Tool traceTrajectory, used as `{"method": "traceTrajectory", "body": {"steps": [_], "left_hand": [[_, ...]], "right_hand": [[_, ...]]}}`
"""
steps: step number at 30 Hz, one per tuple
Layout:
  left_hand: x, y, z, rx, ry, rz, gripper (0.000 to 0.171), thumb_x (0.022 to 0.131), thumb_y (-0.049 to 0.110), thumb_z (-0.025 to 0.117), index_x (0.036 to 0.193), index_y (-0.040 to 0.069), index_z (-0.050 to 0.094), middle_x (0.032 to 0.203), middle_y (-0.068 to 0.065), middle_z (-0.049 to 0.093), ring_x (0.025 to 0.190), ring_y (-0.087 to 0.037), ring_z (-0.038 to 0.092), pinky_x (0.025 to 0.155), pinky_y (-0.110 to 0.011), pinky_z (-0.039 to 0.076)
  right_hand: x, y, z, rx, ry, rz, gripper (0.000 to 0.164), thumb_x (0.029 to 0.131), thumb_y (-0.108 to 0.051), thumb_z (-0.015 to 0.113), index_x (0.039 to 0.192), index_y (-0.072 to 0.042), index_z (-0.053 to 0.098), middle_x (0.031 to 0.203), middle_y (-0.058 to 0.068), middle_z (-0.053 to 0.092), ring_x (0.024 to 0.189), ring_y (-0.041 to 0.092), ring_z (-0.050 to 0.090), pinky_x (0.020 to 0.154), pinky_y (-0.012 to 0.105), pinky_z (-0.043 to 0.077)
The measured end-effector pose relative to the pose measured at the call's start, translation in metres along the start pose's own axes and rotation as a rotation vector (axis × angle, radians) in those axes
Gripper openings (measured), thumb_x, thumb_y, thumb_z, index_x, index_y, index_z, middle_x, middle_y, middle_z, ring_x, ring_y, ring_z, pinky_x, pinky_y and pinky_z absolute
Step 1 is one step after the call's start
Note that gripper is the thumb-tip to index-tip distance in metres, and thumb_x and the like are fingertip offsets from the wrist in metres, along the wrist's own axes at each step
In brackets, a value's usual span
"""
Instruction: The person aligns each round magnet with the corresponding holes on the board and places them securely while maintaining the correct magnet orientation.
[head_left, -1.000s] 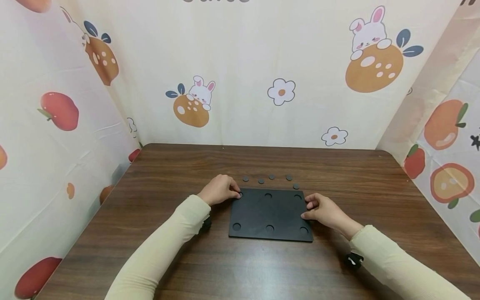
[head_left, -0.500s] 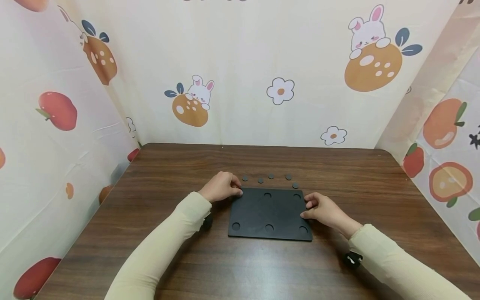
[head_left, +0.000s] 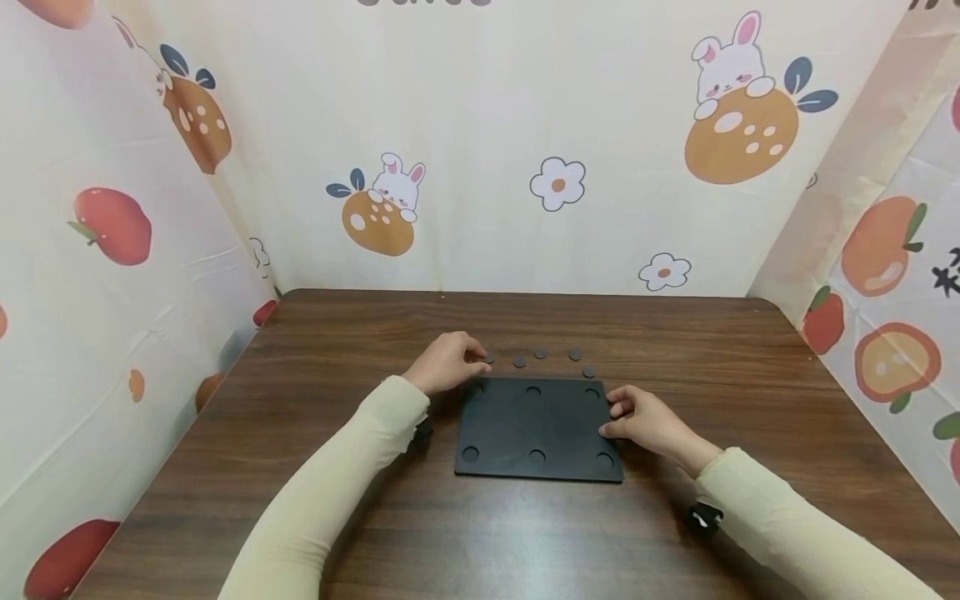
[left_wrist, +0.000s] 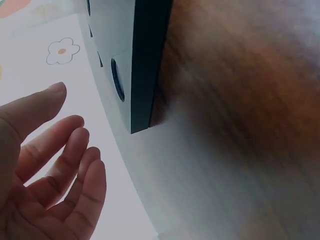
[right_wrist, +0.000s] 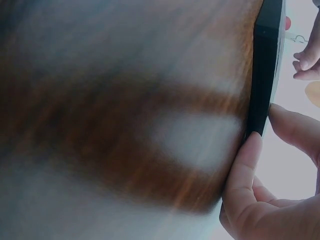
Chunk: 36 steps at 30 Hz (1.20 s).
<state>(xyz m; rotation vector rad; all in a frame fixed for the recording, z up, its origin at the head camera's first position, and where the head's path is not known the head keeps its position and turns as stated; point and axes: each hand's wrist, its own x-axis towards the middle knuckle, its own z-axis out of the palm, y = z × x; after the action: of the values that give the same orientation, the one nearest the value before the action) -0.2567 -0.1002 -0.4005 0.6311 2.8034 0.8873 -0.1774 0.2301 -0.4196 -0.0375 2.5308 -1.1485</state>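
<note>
A flat black board point(head_left: 536, 425) with several round recesses lies on the table. Behind it is a loose group of small dark discs point(head_left: 519, 362). My left hand point(head_left: 447, 362) is over the board's far left corner, thumb and fingers parted, with its fingertips right at the leftmost disc point(head_left: 490, 358). In the left wrist view the fingers of that hand point(left_wrist: 55, 175) are loosely bent and no object shows between them. At the board's right edge, my right hand point(head_left: 647, 422) pinches the rim, thumb at the upper face and a finger against the side.
The brown wooden table point(head_left: 360, 333) extends around the board on every side. A printed curtain point(head_left: 480, 167) hangs at its back edge, and similar cloth lines the left and right. A black wrist device point(head_left: 705, 518) sits under the right sleeve.
My left hand has moved from the board's upper left recess, away from me and slightly right, to the leftmost disc. The right hand keeps its hold on the board's edge.
</note>
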Motion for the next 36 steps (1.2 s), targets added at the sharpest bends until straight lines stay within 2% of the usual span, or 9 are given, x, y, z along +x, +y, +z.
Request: {"method": "traceTrajectory", "body": {"steps": [14, 20, 27, 31, 36], "left_hand": [[0.017, -0.001, 0.001, 0.027, 0.019, -0.025, 0.030, 0.093, 0.024, 0.069, 0.119, 0.010, 0.070, 0.110, -0.005, 0.066, 0.096, -0.018, 0.062, 0.081, -0.035, 0.053], [0.026, -0.006, 0.003, 0.006, 0.005, -0.063, 0.031, 0.093, 0.025, 0.069, 0.120, 0.011, 0.070, 0.112, -0.005, 0.066, 0.098, -0.019, 0.062, 0.083, -0.036, 0.052], [0.034, -0.010, 0.005, -0.010, -0.015, -0.090, 0.029, 0.093, 0.024, 0.069, 0.119, 0.012, 0.071, 0.107, -0.004, 0.069, 0.091, -0.018, 0.062, 0.080, -0.035, 0.052], [0.037, -0.011, 0.006, 0.002, -0.038, -0.109, 0.029, 0.092, 0.025, 0.069, 0.118, 0.013, 0.071, 0.103, -0.003, 0.069, 0.084, -0.016, 0.060, 0.076, -0.033, 0.051], [0.040, -0.012, 0.007, 0.026, -0.063, -0.125, 0.029, 0.091, 0.024, 0.072, 0.118, 0.013, 0.072, 0.102, -0.003, 0.070, 0.084, -0.015, 0.061, 0.077, -0.032, 0.051]], "right_hand": [[0.000, -0.001, 0.000, 0.007, 0.005, 0.005, 0.060, 0.084, -0.018, 0.077, 0.131, 0.004, 0.049, 0.105, 0.012, 0.054, 0.092, 0.023, 0.050, 0.075, 0.033, 0.042], [-0.002, -0.003, -0.001, 0.005, 0.006, -0.002, 0.060, 0.084, -0.018, 0.077, 0.131, 0.005, 0.048, 0.105, 0.012, 0.054, 0.092, 0.023, 0.050, 0.075, 0.034, 0.042], [-0.002, -0.002, -0.001, 0.002, 0.010, -0.008, 0.060, 0.083, -0.017, 0.077, 0.131, 0.005, 0.049, 0.105, 0.012, 0.054, 0.091, 0.023, 0.050, 0.074, 0.033, 0.043], [-0.002, -0.002, 0.000, 0.004, 0.013, -0.009, 0.060, 0.083, -0.017, 0.078, 0.130, 0.005, 0.049, 0.104, 0.012, 0.055, 0.091, 0.023, 0.051, 0.074, 0.033, 0.043], [-0.002, -0.002, 0.001, 0.010, 0.014, -0.010, 0.059, 0.083, -0.016, 0.078, 0.130, 0.005, 0.049, 0.103, 0.012, 0.054, 0.090, 0.023, 0.051, 0.073, 0.033, 0.043]]}}
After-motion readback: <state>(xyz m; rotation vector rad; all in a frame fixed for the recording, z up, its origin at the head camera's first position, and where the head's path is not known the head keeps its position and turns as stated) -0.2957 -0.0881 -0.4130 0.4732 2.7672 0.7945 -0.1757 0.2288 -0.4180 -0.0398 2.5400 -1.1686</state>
